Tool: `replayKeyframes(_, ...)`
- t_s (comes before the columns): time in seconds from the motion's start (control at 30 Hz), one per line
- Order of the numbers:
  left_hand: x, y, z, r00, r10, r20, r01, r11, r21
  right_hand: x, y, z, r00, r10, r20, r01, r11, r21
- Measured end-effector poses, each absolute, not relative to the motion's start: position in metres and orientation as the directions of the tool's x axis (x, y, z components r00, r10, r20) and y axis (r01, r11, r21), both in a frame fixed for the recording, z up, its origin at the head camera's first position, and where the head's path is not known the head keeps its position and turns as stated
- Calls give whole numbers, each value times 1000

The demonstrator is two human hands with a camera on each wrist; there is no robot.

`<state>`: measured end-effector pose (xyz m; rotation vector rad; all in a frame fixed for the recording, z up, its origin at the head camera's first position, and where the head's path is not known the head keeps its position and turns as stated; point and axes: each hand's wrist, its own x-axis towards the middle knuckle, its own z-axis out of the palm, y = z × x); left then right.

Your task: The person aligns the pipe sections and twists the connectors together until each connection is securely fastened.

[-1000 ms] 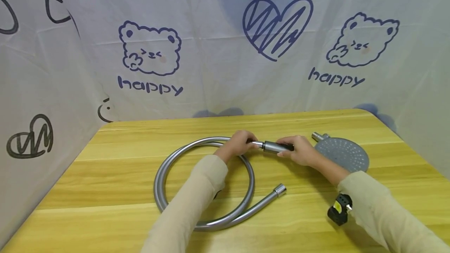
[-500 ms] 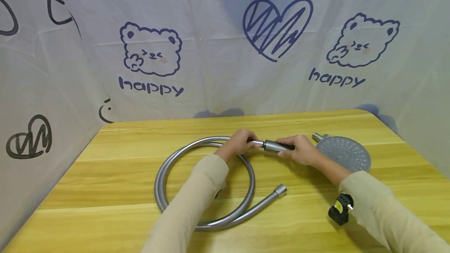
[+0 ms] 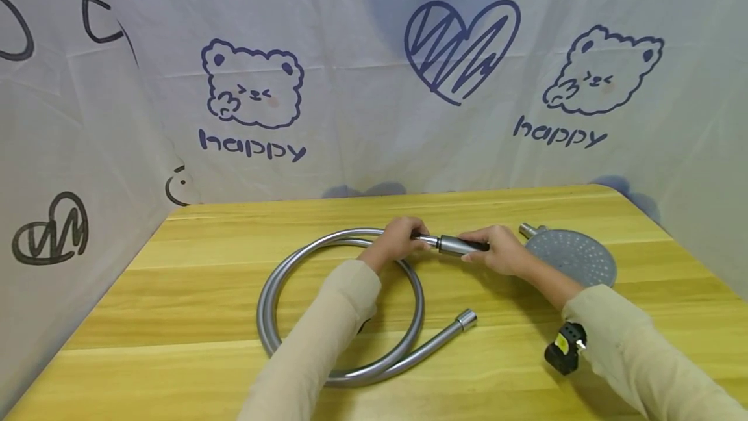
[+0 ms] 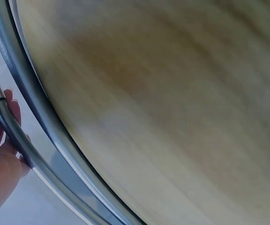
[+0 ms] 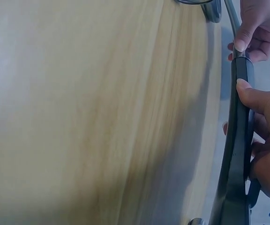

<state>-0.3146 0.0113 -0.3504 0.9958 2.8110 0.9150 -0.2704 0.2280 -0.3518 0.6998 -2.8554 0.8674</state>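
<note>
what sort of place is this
Perhaps a makeshift recording booth: cloth walls with cartoons rise behind and beside a wood-grain table holding a hose, and a black device sits at the right sleeve.

Free room across the table [image 3: 169, 297], left of the obstructing hose [image 3: 266, 307].

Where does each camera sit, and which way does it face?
Head: on the person's head, facing forward and down at the tabletop, hose and shower head; both sleeves, the left grip and right grip show.
Left wrist: on that wrist, facing hose and tabletop; the left grip shows at the left edge.
Right wrist: on that wrist, facing tabletop and handle; both grips show at right.
Head and right wrist share the handle and both grips.
</note>
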Motion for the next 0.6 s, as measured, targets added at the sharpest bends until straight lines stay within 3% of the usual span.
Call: replayKeyframes(0.6,-316,13,-351,-788,604,117,546,599,585,-268,229,-350,-897,-404,179,-436,742,-510)
